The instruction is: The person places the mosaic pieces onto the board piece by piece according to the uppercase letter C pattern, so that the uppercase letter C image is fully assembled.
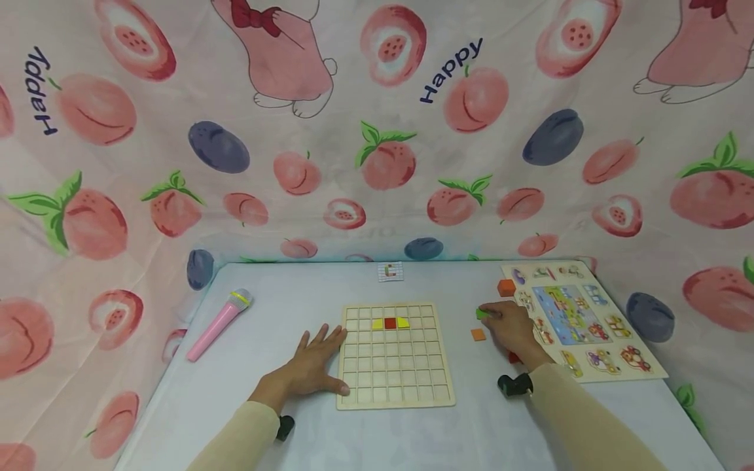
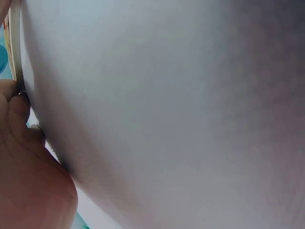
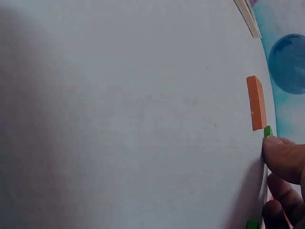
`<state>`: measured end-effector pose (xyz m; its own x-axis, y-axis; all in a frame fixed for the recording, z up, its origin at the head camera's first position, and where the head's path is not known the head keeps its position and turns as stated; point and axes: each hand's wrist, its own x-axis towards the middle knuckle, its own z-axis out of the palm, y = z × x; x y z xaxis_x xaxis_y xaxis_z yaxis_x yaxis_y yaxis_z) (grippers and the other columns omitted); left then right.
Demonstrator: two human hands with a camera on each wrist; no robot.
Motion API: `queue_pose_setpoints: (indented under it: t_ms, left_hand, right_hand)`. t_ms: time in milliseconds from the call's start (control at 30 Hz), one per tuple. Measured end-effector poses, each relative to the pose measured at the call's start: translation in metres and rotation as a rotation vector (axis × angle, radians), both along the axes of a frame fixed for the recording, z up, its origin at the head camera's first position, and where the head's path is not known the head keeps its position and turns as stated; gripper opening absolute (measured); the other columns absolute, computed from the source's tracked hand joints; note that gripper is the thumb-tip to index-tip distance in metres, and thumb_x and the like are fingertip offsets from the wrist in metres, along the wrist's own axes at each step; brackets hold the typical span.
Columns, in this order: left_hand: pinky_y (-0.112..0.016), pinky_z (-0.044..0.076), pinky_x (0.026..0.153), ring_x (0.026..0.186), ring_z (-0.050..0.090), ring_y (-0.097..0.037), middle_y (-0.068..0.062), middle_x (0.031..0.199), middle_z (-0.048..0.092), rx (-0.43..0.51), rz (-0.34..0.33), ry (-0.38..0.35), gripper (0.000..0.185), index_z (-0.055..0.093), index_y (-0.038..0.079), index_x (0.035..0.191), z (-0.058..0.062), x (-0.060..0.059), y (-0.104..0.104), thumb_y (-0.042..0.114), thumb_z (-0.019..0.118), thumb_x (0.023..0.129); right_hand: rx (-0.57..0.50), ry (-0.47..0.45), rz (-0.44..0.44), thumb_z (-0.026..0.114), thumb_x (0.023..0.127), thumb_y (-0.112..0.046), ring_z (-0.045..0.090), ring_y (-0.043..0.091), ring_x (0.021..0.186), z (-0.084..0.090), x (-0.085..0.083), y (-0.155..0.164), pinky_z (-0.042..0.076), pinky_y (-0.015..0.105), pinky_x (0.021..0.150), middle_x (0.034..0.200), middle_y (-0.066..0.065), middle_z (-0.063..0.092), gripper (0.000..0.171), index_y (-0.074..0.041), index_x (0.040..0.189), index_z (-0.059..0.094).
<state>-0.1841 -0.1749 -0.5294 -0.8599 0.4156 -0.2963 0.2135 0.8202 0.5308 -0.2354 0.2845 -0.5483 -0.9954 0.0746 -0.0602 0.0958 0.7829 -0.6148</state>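
Note:
My left hand (image 1: 309, 366) lies with fingers spread at the left edge of a wooden grid board (image 1: 391, 379), thumb on its lower left border. In the board's second row sit a red square tile (image 1: 390, 323) and, on either side of it, yellow tiles (image 1: 377, 324) with slanted outer edges. On the right, my right hand (image 1: 514, 329) pinches a small green block (image 1: 482, 314) between thumb and fingers, close over the table. An orange block (image 3: 257, 103) stands near those fingertips in the right wrist view. A red piece (image 1: 514, 358) is partly hidden beneath the right hand.
An orange-red cube (image 1: 506, 288) stands behind the right hand, beside a picture puzzle board (image 1: 639, 373). A small card with a coloured pattern (image 1: 390, 271) lies at the back edge. To the left is a pink toy microphone (image 1: 218, 327). Printed cloth hangs behind the table.

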Motion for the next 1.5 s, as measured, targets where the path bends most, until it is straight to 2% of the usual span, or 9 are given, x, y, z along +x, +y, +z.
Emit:
queue_pose_setpoints:
  t_ms: [100,367,567,733,867,1033,1100,1300,1500]
  left_hand:
    - [-0.058,-0.011,0.132,0.166,-0.001,-0.029,-0.002,0.177,0.019,0.01,0.0,-0.002,0.126,0.025,0.015,0.169,0.0,0.001,0.0,0.056,0.093,0.071]
    - [-0.058,-0.011,0.132,0.166,0.0,-0.03,-0.003,0.177,0.019,0.011,-0.001,0.01,0.126,0.026,0.014,0.169,0.002,0.001,0.0,0.056,0.093,0.071]
    - [-0.058,-0.011,0.132,0.166,-0.001,-0.029,-0.003,0.177,0.018,0.013,-0.006,0.003,0.126,0.025,0.015,0.169,0.002,0.0,0.001,0.057,0.092,0.071]
    - [-0.058,-0.01,0.132,0.166,-0.001,-0.029,-0.003,0.177,0.018,0.007,-0.009,0.006,0.125,0.026,0.014,0.169,0.002,0.0,0.001,0.056,0.092,0.072]
    - [-0.058,-0.01,0.132,0.166,-0.001,-0.03,-0.004,0.177,0.018,0.007,-0.01,0.003,0.124,0.026,0.014,0.169,0.004,0.0,0.0,0.055,0.092,0.072]
    - [-0.058,-0.01,0.132,0.166,-0.001,-0.029,-0.002,0.177,0.018,0.005,-0.007,-0.001,0.124,0.026,0.015,0.169,0.005,0.0,0.0,0.055,0.092,0.073]
    - [-0.057,-0.01,0.132,0.166,-0.001,-0.028,-0.002,0.177,0.018,0.006,-0.004,0.001,0.123,0.026,0.015,0.169,0.005,-0.001,0.0,0.055,0.092,0.073]
    - [-0.057,-0.012,0.132,0.166,-0.001,-0.029,-0.003,0.177,0.019,0.024,0.001,0.0,0.124,0.027,0.014,0.169,0.005,0.0,0.0,0.053,0.093,0.072]
    - [-0.058,-0.012,0.131,0.166,-0.001,-0.029,-0.003,0.177,0.018,0.022,-0.001,0.006,0.125,0.026,0.014,0.169,0.004,-0.001,-0.001,0.054,0.093,0.071]
  right_hand:
    - [-0.001,-0.01,0.022,0.067,0.1,-0.016,0.045,0.053,0.137,0.001,0.0,0.0,0.033,0.073,0.112,0.146,0.029,0.055,0.041,-0.004,0.139,0.067]
    - [-0.043,0.021,0.023,0.07,0.1,-0.015,0.057,0.047,0.127,0.003,0.001,0.001,0.046,0.063,0.107,0.134,0.027,0.064,0.033,-0.001,0.129,0.07]
    - [-0.124,0.018,-0.037,0.063,0.105,-0.018,0.06,0.037,0.118,0.007,0.001,-0.003,0.051,0.056,0.103,0.132,0.02,0.067,0.034,-0.007,0.138,0.064]
    - [-0.207,0.084,-0.087,0.062,0.105,-0.015,0.065,0.037,0.119,0.011,0.001,-0.014,0.054,0.051,0.101,0.128,0.02,0.072,0.033,-0.009,0.138,0.065]
    - [-0.27,0.117,-0.109,0.066,0.104,-0.013,0.067,0.034,0.118,0.016,0.003,-0.028,0.056,0.038,0.093,0.125,0.018,0.073,0.033,-0.011,0.136,0.067]
    - [-0.332,0.152,-0.121,0.07,0.101,-0.011,0.069,0.029,0.111,0.022,0.007,-0.052,0.053,0.021,0.081,0.119,0.017,0.076,0.033,-0.012,0.133,0.07]
    - [-0.335,0.163,-0.116,0.071,0.1,-0.01,0.068,0.028,0.108,0.023,0.009,-0.063,0.052,0.021,0.082,0.116,0.016,0.076,0.033,-0.012,0.132,0.071]
    - [-0.36,0.161,-0.106,0.073,0.099,-0.008,0.067,0.027,0.106,0.023,0.015,-0.092,0.053,0.033,0.088,0.112,0.013,0.078,0.032,-0.014,0.13,0.072]
    - [-0.42,0.148,-0.07,0.073,0.097,-0.007,0.067,0.023,0.096,0.028,0.019,-0.12,0.053,0.023,0.076,0.108,0.011,0.078,0.032,-0.013,0.129,0.074]
